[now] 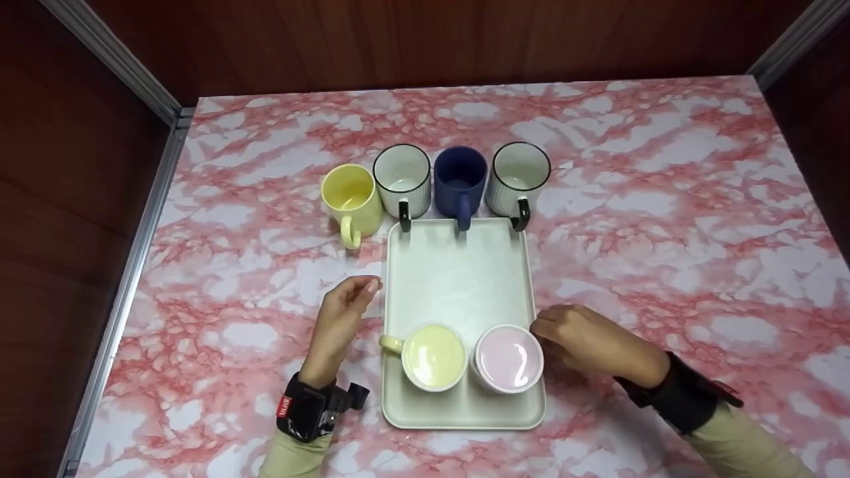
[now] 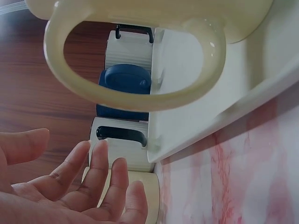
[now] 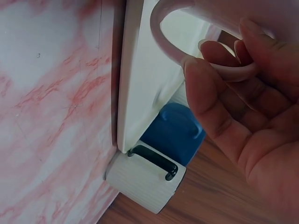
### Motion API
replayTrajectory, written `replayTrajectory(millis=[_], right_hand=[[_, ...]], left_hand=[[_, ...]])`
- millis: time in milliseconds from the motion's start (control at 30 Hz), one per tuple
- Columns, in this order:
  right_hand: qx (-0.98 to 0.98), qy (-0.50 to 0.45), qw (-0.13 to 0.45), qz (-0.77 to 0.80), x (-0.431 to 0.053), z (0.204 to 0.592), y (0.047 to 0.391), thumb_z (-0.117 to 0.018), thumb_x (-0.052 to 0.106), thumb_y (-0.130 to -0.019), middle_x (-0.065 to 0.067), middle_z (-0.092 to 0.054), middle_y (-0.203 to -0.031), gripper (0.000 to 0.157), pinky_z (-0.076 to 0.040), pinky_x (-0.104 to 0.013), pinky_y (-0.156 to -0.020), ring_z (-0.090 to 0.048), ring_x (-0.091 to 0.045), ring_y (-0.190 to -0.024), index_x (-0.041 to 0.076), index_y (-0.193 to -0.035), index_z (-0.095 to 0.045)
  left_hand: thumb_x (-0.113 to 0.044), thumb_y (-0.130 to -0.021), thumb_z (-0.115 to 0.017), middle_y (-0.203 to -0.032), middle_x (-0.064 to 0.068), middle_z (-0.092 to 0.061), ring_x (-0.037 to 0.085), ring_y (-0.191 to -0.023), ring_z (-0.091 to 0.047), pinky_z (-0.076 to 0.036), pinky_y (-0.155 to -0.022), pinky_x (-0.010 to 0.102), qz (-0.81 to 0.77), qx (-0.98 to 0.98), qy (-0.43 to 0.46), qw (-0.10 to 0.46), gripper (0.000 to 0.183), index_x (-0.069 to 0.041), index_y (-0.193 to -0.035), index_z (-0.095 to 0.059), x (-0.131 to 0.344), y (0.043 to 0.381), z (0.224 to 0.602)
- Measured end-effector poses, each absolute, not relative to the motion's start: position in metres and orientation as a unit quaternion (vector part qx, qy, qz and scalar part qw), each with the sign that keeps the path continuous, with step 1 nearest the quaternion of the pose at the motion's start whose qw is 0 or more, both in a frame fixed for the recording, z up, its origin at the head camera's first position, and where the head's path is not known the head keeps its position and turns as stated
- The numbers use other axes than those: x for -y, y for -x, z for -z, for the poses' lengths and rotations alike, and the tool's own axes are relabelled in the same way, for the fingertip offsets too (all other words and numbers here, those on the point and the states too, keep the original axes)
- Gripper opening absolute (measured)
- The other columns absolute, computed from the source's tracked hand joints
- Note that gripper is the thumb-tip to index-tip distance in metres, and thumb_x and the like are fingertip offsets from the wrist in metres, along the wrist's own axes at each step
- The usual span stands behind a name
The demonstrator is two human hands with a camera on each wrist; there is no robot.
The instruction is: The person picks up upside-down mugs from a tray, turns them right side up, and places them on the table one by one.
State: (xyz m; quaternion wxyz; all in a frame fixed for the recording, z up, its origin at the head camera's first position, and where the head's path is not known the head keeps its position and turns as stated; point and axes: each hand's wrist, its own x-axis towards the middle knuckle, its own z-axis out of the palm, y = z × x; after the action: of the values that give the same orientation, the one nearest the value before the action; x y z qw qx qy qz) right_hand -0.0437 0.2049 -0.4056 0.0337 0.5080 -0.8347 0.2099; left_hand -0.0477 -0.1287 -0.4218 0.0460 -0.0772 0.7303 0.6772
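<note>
My right hand (image 1: 584, 342) grips the handle of a pink mug (image 1: 509, 358) on the front right of a pale tray (image 1: 458, 285). In the right wrist view, its fingers curl through and around the pink handle (image 3: 170, 39). A yellow mug (image 1: 434, 357) stands beside the pink one, its handle (image 2: 135, 101) pointing left. Both mugs show a glossy round face with a pale ring around it. My left hand (image 1: 342, 312) hovers by the tray's left edge, apart from the yellow mug. Its fingers are loosely spread and hold nothing in the left wrist view.
Behind the tray stand a yellow mug (image 1: 362, 206), a white mug with black handle (image 1: 398, 179), a blue mug (image 1: 458, 189) and another white mug (image 1: 518, 176), side by side with handles toward me. The table (image 1: 664, 199) has a red marbled cover; brown panels (image 1: 465, 40) enclose it.
</note>
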Motion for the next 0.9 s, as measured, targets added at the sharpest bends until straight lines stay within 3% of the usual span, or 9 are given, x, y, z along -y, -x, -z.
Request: replayTrajectory(millis=[300, 533, 900], right_hand=[[0.810, -0.510, 0.045, -0.286, -0.211, 0.401, 0.046, -0.063, -0.017, -0.062, 0.006, -0.047, -0.063, 0.033, -0.039, -0.020, -0.051, -0.046, -0.005, -0.057, 0.012, -0.070, -0.051], [0.799, -0.507, 0.061, -0.319, -0.219, 0.396, 0.049, -0.067, -0.014, -0.065, 0.003, -0.057, -0.069, 0.027, -0.044, -0.021, -0.053, -0.055, -0.008, -0.062, 0.010, -0.075, -0.058], [0.803, -0.451, 0.076, -0.382, -0.230, 0.381, 0.050, -0.067, -0.018, -0.062, 0.004, -0.052, -0.066, 0.031, -0.036, -0.017, -0.050, -0.046, -0.005, -0.058, 0.009, -0.075, -0.057]], left_hand=[[-0.007, -0.092, -0.053, -0.105, 0.025, -0.057, 0.030, -0.102, -0.052, -0.037, -0.092, 0.035, -0.682, -0.726, 0.076, 0.046, 0.026, 0.013, -0.107, -0.056, 0.128, 0.048, 0.421], [-0.007, -0.092, -0.053, -0.104, 0.023, -0.058, 0.030, -0.103, -0.051, -0.036, -0.094, 0.037, -0.688, -0.720, 0.083, 0.045, 0.026, 0.013, -0.108, -0.055, 0.128, 0.047, 0.418], [-0.009, -0.093, -0.052, -0.108, 0.022, -0.057, 0.028, -0.105, -0.050, -0.038, -0.094, 0.038, -0.693, -0.716, 0.065, 0.050, 0.028, 0.013, -0.109, -0.054, 0.127, 0.044, 0.411]])
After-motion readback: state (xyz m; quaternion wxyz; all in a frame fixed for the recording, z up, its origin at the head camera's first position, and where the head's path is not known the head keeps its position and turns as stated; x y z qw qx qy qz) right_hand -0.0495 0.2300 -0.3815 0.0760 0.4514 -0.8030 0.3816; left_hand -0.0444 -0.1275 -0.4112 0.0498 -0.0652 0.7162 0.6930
